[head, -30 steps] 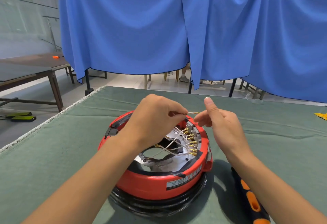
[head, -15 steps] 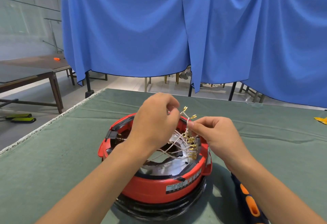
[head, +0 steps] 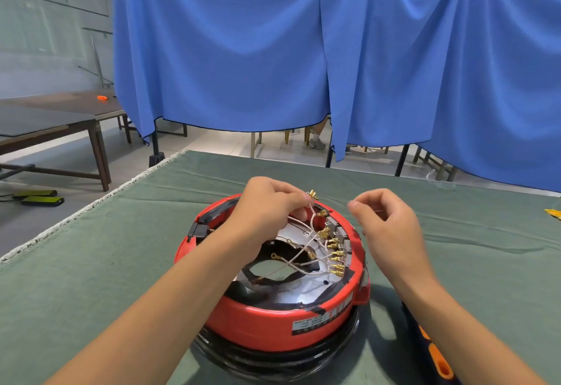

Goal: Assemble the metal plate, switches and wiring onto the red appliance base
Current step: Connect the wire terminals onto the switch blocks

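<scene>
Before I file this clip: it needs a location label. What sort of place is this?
Probably a workshop or recording bay, not a home: a green felt-covered worktable, blue curtains hung as partitions on stands, and bare wooden tables on a tiled floor.

The red appliance base (head: 273,321) sits upturned on the green cloth-covered table (head: 91,263), and everything else is placed from it. Inside its rim lies the metal plate (head: 303,292), with white wires (head: 303,258) running to a row of brass terminals (head: 335,258) along the right inner wall. Above its far rim the left hand (head: 267,205) pinches wire ends with two brass connectors (head: 312,194) sticking up past the fingertips. The right hand (head: 385,220) hovers just right of the base — fingers curled, thumb and forefinger near each other; whether they grip anything is unclear. An orange-and-dark tool handle (head: 437,357) lies right of the base, partly under the right forearm. Beyond it hang blue curtains (head: 273,50).
</scene>
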Demonstrator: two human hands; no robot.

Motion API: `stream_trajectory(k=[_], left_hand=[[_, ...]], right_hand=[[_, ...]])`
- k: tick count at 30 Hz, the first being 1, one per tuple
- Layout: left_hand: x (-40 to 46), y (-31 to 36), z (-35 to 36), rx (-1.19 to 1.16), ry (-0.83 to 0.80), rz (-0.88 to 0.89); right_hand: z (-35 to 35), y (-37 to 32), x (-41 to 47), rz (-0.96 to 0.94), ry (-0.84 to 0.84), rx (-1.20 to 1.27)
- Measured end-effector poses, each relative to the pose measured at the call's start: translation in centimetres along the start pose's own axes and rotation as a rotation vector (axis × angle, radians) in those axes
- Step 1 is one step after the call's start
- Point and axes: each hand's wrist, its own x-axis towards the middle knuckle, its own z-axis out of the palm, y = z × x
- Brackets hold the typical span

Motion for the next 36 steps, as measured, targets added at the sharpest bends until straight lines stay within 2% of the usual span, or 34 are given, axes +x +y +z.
stream_trajectory(k=[4,8,14,17,19,23,29,32,34,36], left_hand=[[0.3,-0.4,0.1,0.044,-0.085,-0.074],[0.2,-1.2,0.9,0.236,-0.142,-0.081],[0.9,-0.8,0.1,0.192,-0.169,-0.155],[1.7,0.9,0.3,0.269,-0.291,-0.202],[2.2,1.8,0.6,0.274,-0.378,-0.194],[3.3,1.5,0.8,0.263,-0.427,-0.109],[4.4,-0.3,0.8,0.174,-0.436,-0.15],[4.6,-0.3,1.0,-0.006,-0.403,-0.125],[4.3,-0.1,1.2,-0.096,-0.338,-0.075],[4.0,0.1,1.5,-0.192,-0.168,0.083]], right_hand=[[0.4,2.0,0.3,0.123,-0.079,-0.113],[0.4,2.6,0.0,0.201,-0.261,-0.02],[0.7,1.8,0.0,0.169,-0.297,0.022],[0.4,1.7,0.1,0.175,-0.282,0.044],[0.3,1.9,0.0,0.178,-0.268,0.056],[0.8,2.0,-0.4,0.178,-0.29,0.074],[0.3,2.3,0.5,0.164,-0.275,0.059],[0.2,2.8,0.6,0.185,-0.237,0.044],[0.2,2.9,0.4,0.169,-0.178,0.016],[0.1,2.5,0.3,0.09,-0.027,-0.081]])
